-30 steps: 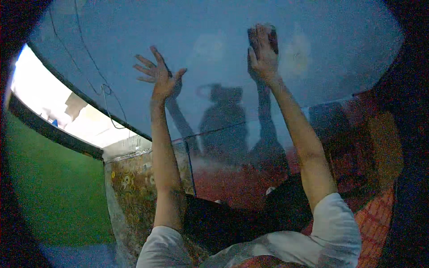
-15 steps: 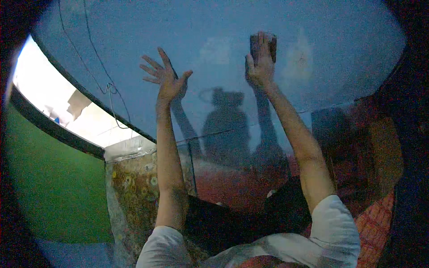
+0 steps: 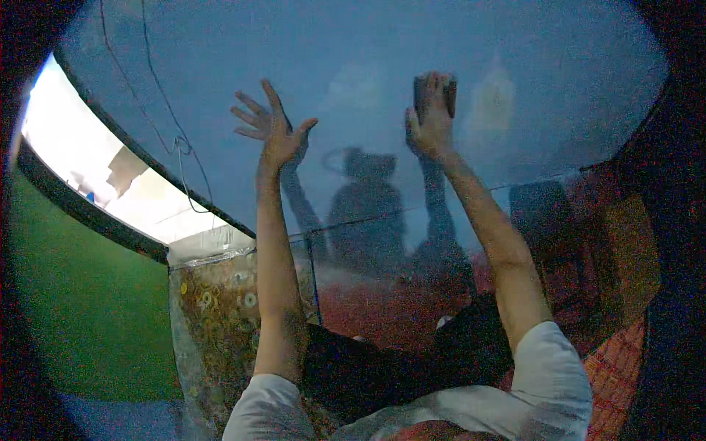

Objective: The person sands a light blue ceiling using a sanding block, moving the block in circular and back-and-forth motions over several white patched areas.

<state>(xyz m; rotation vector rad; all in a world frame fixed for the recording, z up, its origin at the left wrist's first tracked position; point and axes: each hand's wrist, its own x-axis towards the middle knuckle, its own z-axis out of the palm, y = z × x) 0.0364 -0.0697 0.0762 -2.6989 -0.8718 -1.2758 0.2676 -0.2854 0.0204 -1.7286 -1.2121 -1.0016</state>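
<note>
A dark rectangular block [image 3: 420,92], too dim to tell its exact kind, sits against the bluish wall [image 3: 368,44] under my right hand [image 3: 432,126]. The fingers lie along its front with the thumb at its left side, and its edges show past them. To the left, my left hand [image 3: 278,136] is raised at the same wall with fingers spread wide, holding nothing. A dark shadow [image 3: 366,206] of my head and arms falls on the wall between the hands. Pale patches [image 3: 494,95] show beside the block.
Thin wires [image 3: 179,143] hang down the wall at the left, near a bright opening [image 3: 110,169]. A green surface [image 3: 88,294] and a patterned, shiny covering [image 3: 213,309] lie below it. Reddish patterned fabric [image 3: 618,375] is at the lower right.
My right hand and the dark block have moved a little down the wall. My left hand stays spread in nearly the same place.
</note>
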